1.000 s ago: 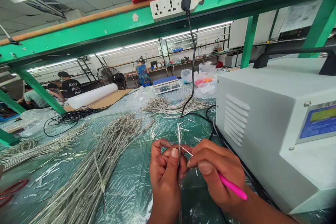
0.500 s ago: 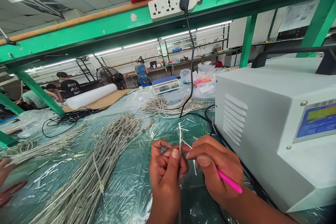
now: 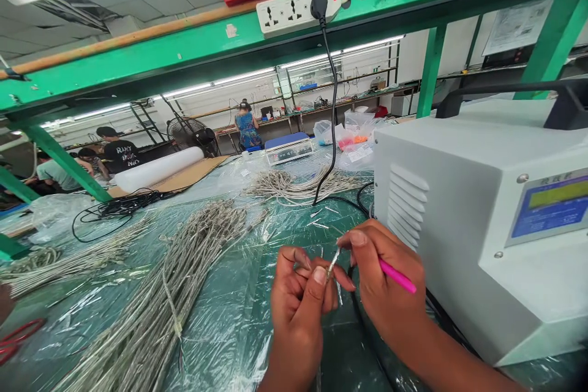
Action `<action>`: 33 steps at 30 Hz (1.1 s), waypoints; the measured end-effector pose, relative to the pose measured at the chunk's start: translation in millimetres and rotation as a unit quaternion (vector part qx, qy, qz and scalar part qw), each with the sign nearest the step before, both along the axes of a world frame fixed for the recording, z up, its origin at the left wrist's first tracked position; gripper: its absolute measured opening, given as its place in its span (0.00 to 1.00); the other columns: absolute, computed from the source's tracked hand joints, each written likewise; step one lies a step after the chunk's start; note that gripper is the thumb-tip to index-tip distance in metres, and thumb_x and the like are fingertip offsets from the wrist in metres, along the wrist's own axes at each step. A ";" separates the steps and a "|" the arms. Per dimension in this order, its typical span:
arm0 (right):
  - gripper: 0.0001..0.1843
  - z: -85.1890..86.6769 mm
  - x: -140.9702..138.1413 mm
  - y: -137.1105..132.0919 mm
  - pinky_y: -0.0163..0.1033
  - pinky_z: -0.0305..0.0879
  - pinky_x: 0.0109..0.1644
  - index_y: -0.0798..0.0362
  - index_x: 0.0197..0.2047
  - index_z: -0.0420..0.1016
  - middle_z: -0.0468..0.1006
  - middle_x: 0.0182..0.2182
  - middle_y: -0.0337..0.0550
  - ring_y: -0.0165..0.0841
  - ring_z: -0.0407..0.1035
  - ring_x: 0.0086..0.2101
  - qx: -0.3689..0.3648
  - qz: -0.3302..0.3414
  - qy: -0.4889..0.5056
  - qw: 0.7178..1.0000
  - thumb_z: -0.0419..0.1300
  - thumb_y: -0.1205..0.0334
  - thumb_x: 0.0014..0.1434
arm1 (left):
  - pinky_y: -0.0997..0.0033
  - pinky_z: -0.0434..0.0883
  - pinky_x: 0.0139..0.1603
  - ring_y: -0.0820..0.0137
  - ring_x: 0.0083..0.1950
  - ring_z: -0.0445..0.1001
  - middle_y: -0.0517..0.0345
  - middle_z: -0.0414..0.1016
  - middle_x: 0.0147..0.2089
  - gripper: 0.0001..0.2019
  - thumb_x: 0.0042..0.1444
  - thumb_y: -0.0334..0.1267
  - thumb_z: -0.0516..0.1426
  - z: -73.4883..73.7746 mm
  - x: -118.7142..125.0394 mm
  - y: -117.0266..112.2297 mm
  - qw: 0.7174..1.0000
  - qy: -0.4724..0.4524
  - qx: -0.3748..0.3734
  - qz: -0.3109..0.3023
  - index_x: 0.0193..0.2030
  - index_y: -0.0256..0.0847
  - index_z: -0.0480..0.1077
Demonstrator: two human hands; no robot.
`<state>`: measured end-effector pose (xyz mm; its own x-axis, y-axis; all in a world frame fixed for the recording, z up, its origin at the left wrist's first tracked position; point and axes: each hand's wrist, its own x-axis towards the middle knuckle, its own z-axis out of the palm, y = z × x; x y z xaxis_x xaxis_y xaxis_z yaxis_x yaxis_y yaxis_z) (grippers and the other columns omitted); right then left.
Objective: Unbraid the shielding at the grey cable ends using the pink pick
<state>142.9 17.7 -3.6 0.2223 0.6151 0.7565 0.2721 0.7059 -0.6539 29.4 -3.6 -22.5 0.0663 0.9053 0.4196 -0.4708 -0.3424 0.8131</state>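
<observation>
My left hand [image 3: 296,306] pinches the frayed end of a braided metal-shielded cable [image 3: 331,263] between thumb and fingers. My right hand [image 3: 386,275] is shut around a pink-handled pick [image 3: 397,275], right beside that cable end. The pick's thin metal point is hidden behind my fingers, so I cannot tell whether it touches the braid. Below my hands, the rest of the held cable is mostly out of sight.
A grey machine with a blue display [image 3: 482,226] stands close on the right. Bundles of braided cables [image 3: 184,257] lie on plastic sheeting to the left. A black power cord [image 3: 333,104] hangs from a power strip. Red-handled scissors [image 3: 13,340] and another person's hand [image 3: 3,303] sit at the left edge.
Both hands have risen and shifted right. The cable end now tilts right instead of standing upright, and the pink handle lies flatter. The pick's metal point has gone from view.
</observation>
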 end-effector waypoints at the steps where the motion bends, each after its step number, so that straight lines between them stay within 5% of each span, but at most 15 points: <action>1: 0.17 -0.3 -1.0 -0.6 0.32 0.60 0.23 0.53 0.29 0.72 0.67 0.23 0.36 0.26 0.63 0.22 -0.003 -0.008 -0.002 1.000 0.52 0.64 0.70 | 0.75 0.51 0.25 0.79 0.21 0.51 0.64 0.72 0.28 0.05 0.67 0.33 0.52 -0.1 0.6 -0.2 1.000 0.001 -0.005 0.001 0.39 0.45 0.58; 7: 0.17 0.1 1.4 2.3 0.34 0.59 0.25 0.53 0.29 0.71 0.69 0.24 0.38 0.27 0.62 0.22 0.031 -0.017 -0.024 0.999 0.51 0.66 0.70 | 0.77 0.57 0.28 0.76 0.25 0.61 0.64 0.64 0.24 0.08 0.62 0.38 0.58 1.7 3.0 -10.2 0.998 -0.030 -0.028 0.052 0.35 0.43 0.61; 12: 0.15 3.3 12.3 15.6 0.36 0.59 0.27 0.52 0.28 0.71 0.65 0.22 0.37 0.31 0.61 0.24 0.055 -0.117 0.034 0.991 0.53 0.65 0.68 | 0.78 0.57 0.25 0.78 0.21 0.50 0.68 0.54 0.22 0.08 0.58 0.38 0.60 2.8 -6.0 -13.8 0.985 -0.114 -0.041 0.124 0.32 0.42 0.65; 16: 0.13 0.9 -1.8 7.8 0.36 0.63 0.31 0.53 0.33 0.74 0.70 0.28 0.40 0.31 0.67 0.29 0.091 0.057 0.003 0.994 0.52 0.68 0.68 | 0.76 0.61 0.28 0.75 0.24 0.55 0.66 0.58 0.22 0.00 0.62 0.36 0.55 1.4 -8.8 -3.5 0.981 -0.134 -0.048 0.131 0.39 0.46 0.67; 20: 0.09 -10.1 -8.5 -1.1 0.37 0.67 0.33 0.53 0.40 0.75 0.74 0.31 0.42 0.31 0.69 0.31 0.083 0.150 0.013 0.985 0.54 0.67 0.67 | 0.76 0.60 0.30 0.74 0.27 0.58 0.64 0.62 0.24 0.02 0.64 0.37 0.53 1.0 -6.4 0.4 0.984 -0.134 -0.058 0.106 0.42 0.46 0.67; 26: 0.11 -14.9 -1.3 -4.8 0.38 0.70 0.33 0.53 0.39 0.75 0.78 0.30 0.43 0.32 0.73 0.30 0.095 0.220 -0.020 0.971 0.52 0.68 0.67 | 0.78 0.59 0.29 0.77 0.26 0.60 0.62 0.66 0.25 0.07 0.63 0.38 0.56 1.3 -5.5 -2.2 0.986 -0.128 -0.077 0.080 0.47 0.42 0.70; 33: 0.11 -14.7 -3.8 -8.0 0.38 0.71 0.36 0.53 0.39 0.75 0.79 0.31 0.43 0.33 0.74 0.31 0.088 0.207 -0.037 0.974 0.52 0.71 0.66 | 0.79 0.63 0.30 0.78 0.26 0.64 0.60 0.71 0.26 0.07 0.61 0.38 0.60 -0.6 -9.3 -0.4 0.987 -0.123 -0.079 0.068 0.43 0.39 0.74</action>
<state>139.1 9.7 -18.4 -0.0762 0.4991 0.8632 -0.0178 0.8649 -0.5016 20.1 -4.0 -23.2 -0.1472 0.9542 0.2605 -0.6184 -0.2943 0.7287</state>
